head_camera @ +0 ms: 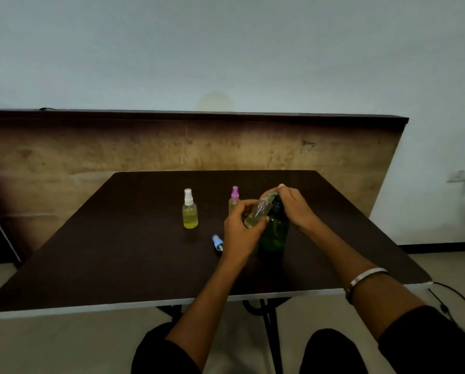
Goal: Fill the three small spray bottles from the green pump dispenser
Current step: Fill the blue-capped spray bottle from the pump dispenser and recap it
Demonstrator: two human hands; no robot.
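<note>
The green pump dispenser (pixel 276 233) stands on the dark table (pixel 118 252) right of centre. My right hand (pixel 293 206) rests on its pump head, fingers over the top. My left hand (pixel 239 228) grips an uncapped clear spray bottle (pixel 257 214), tilted with its mouth at the pump spout; a little yellow liquid sits in its bottom. A white-capped spray bottle (pixel 190 210) holding yellow liquid stands to the left. A pink-capped bottle (pixel 234 199) stands behind my left hand, partly hidden. A blue spray cap (pixel 217 242) lies on the table beside my left wrist.
A wooden board (pixel 91 152) leans against the wall behind the table. A black cable (pixel 458 300) runs along the floor at the right. My knees show below the table's white front edge (pixel 91 310).
</note>
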